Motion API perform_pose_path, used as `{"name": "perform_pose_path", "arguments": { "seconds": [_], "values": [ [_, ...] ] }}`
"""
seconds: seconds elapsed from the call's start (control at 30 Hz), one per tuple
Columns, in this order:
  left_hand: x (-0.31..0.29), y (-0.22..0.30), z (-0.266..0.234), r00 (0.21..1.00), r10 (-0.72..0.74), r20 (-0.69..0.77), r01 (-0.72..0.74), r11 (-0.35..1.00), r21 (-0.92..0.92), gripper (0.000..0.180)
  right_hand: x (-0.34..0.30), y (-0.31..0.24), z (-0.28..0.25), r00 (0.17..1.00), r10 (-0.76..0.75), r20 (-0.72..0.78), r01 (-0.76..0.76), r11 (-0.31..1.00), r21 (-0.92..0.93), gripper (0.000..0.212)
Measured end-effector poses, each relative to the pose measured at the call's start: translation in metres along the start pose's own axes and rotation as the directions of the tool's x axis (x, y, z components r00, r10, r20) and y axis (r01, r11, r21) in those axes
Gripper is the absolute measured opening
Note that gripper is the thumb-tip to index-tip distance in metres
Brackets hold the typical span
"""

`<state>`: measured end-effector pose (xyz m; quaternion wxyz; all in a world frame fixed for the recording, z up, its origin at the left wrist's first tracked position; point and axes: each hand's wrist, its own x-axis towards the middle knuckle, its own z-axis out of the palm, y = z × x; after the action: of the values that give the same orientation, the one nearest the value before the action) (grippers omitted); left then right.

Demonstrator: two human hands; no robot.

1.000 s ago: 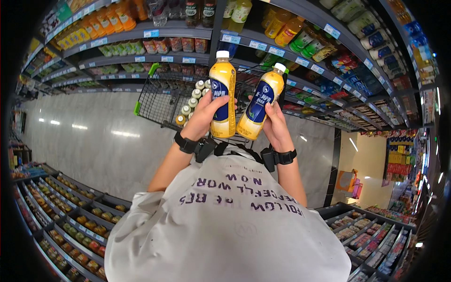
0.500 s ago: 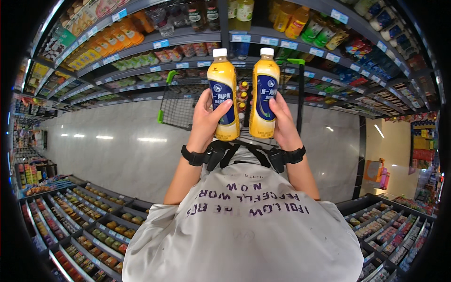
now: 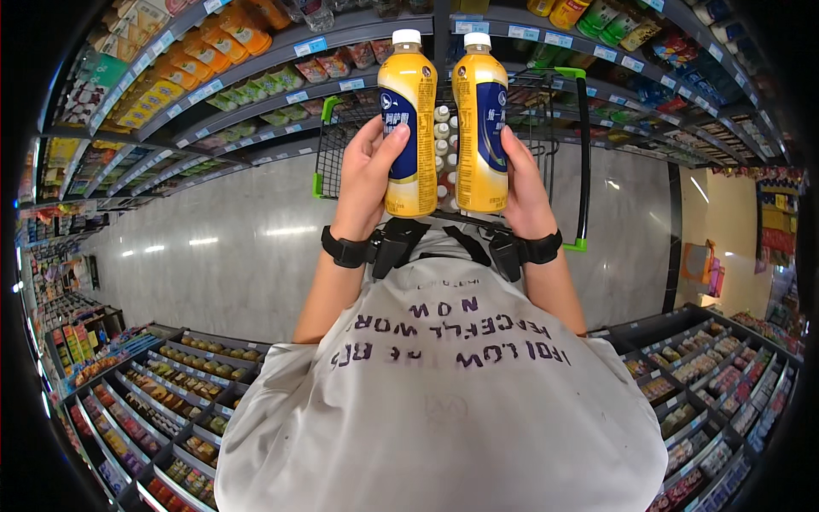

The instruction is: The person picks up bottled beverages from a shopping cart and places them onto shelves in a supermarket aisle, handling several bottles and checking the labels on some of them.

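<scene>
My left hand (image 3: 368, 175) grips a yellow drink bottle with a white cap and blue label (image 3: 409, 119). A second, matching yellow bottle (image 3: 480, 119) is gripped by my right hand (image 3: 520, 183). Both bottles stand upright, side by side and nearly touching, held above a wire shopping cart with green trim (image 3: 580, 162). Several small white-capped bottles (image 3: 441, 136) lie in the cart, seen between the two held bottles. Each wrist wears a black band with a device.
Shelves of bottled drinks and snack packs (image 3: 239, 68) curve across the top beyond the cart. Low shelves of packaged goods (image 3: 162, 384) flank me at lower left and lower right (image 3: 717, 375). Glossy grey aisle floor (image 3: 222, 256) runs left and right.
Both bottles were tilted apart a second ago; they now stand upright and parallel, close together. The view has shifted so the cart lies straight ahead under my hands.
</scene>
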<state>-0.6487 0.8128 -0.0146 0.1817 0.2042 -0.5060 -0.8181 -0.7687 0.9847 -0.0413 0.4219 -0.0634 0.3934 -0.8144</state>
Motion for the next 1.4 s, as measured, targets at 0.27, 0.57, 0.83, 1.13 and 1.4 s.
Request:
{"name": "perform_pose_path", "arguments": {
  "seconds": [0.27,0.57,0.83,1.13,1.4],
  "values": [
    [0.022,0.021,-0.061,0.986,-0.095,0.137,0.101,0.994,-0.035,0.034,0.020,0.048,0.032,0.983,-0.016,-0.182,0.033,0.995,0.092,0.044],
    [0.036,0.017,-0.089,0.936,-0.175,0.305,0.244,0.948,-0.205,0.044,0.010,0.066,0.077,0.972,-0.124,-0.201,0.122,0.992,-0.020,0.041],
    [0.041,-0.001,-0.106,0.917,-0.233,0.324,0.331,0.897,-0.293,0.048,0.019,0.070,0.080,0.973,-0.158,-0.171,0.148,0.987,-0.066,0.045],
    [0.045,-0.003,-0.097,0.983,-0.163,0.088,0.180,0.949,-0.261,0.046,0.036,0.060,0.059,0.987,-0.049,-0.152,0.039,0.997,-0.070,0.040],
    [0.040,-0.005,-0.053,0.988,-0.117,0.096,0.140,0.947,-0.288,0.031,0.036,0.023,0.045,0.997,0.044,0.066,-0.044,0.999,-0.015,0.044]
  ]
}}
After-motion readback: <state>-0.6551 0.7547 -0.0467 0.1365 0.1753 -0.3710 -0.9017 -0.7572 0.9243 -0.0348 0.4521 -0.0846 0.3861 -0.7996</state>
